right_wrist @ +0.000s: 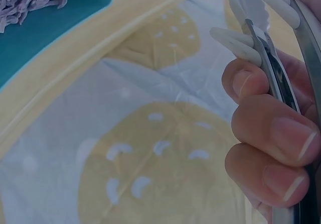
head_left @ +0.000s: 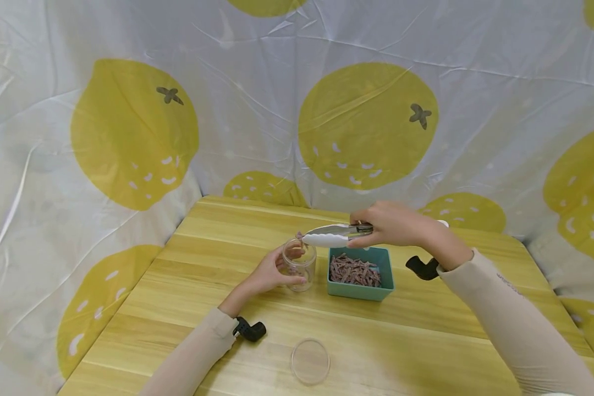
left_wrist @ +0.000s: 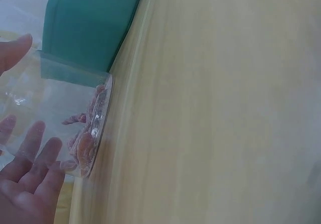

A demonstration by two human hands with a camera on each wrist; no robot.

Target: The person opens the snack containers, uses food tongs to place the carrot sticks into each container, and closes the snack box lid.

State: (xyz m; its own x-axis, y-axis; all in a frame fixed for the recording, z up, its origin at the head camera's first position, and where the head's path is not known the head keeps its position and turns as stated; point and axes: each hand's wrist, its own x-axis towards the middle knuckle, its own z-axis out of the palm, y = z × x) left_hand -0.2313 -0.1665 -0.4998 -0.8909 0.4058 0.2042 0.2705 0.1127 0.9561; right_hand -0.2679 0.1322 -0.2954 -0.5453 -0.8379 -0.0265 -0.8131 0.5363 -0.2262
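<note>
Tongs point(head_left: 326, 241) gripped by the curled right hand point(head_left: 390, 224) point leftward, nearly level, their tips at the rim of the upright clear jar point(head_left: 307, 269), which the nearer left hand point(head_left: 269, 273) holds with half-curled fingers beside the teal tray point(head_left: 358, 291).

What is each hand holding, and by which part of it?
The left hand holds the clear jar around its side wall; the right hand grips the tongs by their metal arms.

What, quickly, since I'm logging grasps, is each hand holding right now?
Left hand: closed around the clear jar.
Right hand: closed on the tongs, their tips at the jar's mouth.
</note>
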